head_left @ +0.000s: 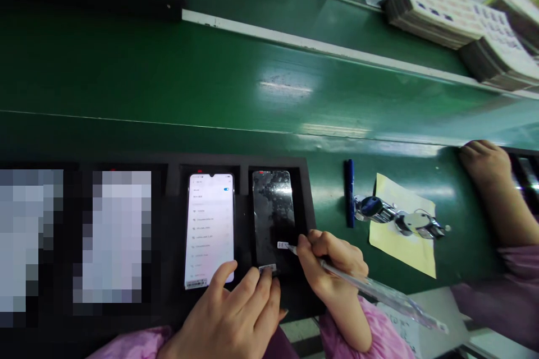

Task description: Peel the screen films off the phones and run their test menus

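A dark-screened phone (273,207) lies in the rightmost slot of a black tray (309,196). My right hand (337,263) is closed around a clear pen (379,290), whose tip meets a small white label (282,245) over that phone's lower screen. My left hand (236,308) rests with its fingers spread over the near edge of the tray, fingertips by a white strip (268,268) at the dark phone's lower end. Its index finger touches the lower right corner of a lit phone (210,224), which shows a list and a blue switch.
Right of the tray lie a blue marker (350,193), a yellow paper (402,252) and a shiny metal object (398,216). Another person's hand (486,160) is at the far right. Stacks of label sheets (438,8) stand on the shelf behind. Pixelated areas cover the left.
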A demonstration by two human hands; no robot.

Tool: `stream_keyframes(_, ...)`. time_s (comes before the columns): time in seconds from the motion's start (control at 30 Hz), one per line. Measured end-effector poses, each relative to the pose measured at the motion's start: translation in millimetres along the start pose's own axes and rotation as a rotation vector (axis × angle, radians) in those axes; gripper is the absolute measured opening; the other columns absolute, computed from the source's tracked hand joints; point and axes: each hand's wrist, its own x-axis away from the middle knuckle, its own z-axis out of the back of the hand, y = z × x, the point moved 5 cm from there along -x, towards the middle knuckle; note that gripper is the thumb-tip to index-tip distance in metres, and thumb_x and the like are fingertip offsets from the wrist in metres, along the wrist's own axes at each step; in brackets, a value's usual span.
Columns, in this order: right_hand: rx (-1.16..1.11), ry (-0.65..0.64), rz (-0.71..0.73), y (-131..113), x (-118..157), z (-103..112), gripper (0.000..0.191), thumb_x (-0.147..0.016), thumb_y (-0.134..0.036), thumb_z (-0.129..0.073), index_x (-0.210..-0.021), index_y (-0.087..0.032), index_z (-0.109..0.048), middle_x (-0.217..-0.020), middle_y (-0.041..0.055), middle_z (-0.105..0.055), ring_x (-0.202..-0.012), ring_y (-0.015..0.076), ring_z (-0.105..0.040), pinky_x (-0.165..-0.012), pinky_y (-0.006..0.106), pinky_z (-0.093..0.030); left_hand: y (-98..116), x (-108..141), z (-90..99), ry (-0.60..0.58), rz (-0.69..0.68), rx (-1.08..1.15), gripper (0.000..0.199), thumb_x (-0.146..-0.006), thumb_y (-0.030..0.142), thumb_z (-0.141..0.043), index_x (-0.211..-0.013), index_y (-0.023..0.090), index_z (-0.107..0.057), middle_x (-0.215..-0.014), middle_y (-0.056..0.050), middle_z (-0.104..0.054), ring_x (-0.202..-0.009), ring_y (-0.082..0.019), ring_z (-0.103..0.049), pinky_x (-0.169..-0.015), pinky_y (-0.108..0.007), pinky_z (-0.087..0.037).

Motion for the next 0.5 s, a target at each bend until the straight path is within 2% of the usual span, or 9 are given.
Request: stream_keyframes(0.5,-0.026,0.003,-0.015,1.8,-0.2,0.8,0.044,-0.086,-0.003,-0.062,-0.064,-0.022,-0.03,-0.055,-0.0096,-0.031,-0.044,0.0051,-0.027,-0.042,0.023,-0.024,0.3,1.6,1.9,-0.001,-0.004,-0.01,0.027,-0.096,0.034,-0.077,-0.112,0.013,-0.078,-0.112,-0.005,-0.08,-0.11,-0.02,-0.059,-0.11,-0.046,-0.036)
